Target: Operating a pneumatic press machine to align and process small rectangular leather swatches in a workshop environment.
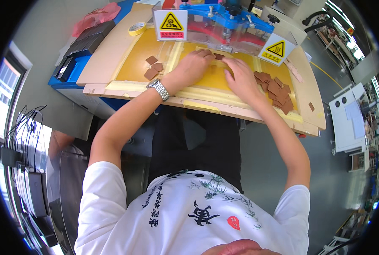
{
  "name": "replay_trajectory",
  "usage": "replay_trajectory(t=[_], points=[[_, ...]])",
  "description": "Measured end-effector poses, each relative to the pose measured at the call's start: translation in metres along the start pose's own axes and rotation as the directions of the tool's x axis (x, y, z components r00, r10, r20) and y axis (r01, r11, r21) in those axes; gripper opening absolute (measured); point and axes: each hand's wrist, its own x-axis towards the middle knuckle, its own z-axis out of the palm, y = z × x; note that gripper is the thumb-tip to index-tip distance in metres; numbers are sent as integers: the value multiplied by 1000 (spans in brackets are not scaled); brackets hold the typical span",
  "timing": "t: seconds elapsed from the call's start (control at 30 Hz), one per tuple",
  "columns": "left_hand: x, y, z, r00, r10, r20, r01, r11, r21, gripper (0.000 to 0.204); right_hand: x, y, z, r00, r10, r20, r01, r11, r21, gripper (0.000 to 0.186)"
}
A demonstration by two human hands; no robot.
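Observation:
A small brown square piece (218, 56), thin like leather or card, lies under the front of the machine between my hands. My left hand (191, 68) has its fingers bent together at the piece's left edge; its thumb is hidden. At the right edge, the fingertips of my right hand (243, 80) touch the piece, with the thumb held apart from them. To the right of that hand lies a loose pile of similar brown pieces (275, 90). Several more brown pieces (151, 74) lie left of my left wrist, on the yellow board (132, 63).
The machine's blue frame (202, 9) and clear guard with warning signs (171, 25) stand just beyond my hands. A tape roll (137, 29) sits at the far left. Dark boxes (96, 38) stand beside the wooden table (113, 46). One stray brown piece (311, 106) lies near the right edge.

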Motion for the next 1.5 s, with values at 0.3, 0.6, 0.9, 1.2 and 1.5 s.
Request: replay_trajectory(t=[0.3,0.6,0.9,1.2,1.5], points=[[-100,6,-129,907,-420,-31,420,907,-10,23,-53,-68,-49,900,392,189,-405,595,695,17],[-112,3,-112,900,-430,-69,434,874,219,16,-54,-66,-47,881,415,227,-412,436,800,20],[-102,18,-116,873,-446,-198,462,886,41,16,-58,-65,-41,885,416,210,-425,537,729,19],[-32,84,-62,871,-471,137,466,708,-530,16,-43,-81,-36,857,508,89,-426,600,678,19],[-33,87,-37,878,-465,116,423,639,-643,12,-37,-82,-25,837,543,66,-450,616,646,17]])
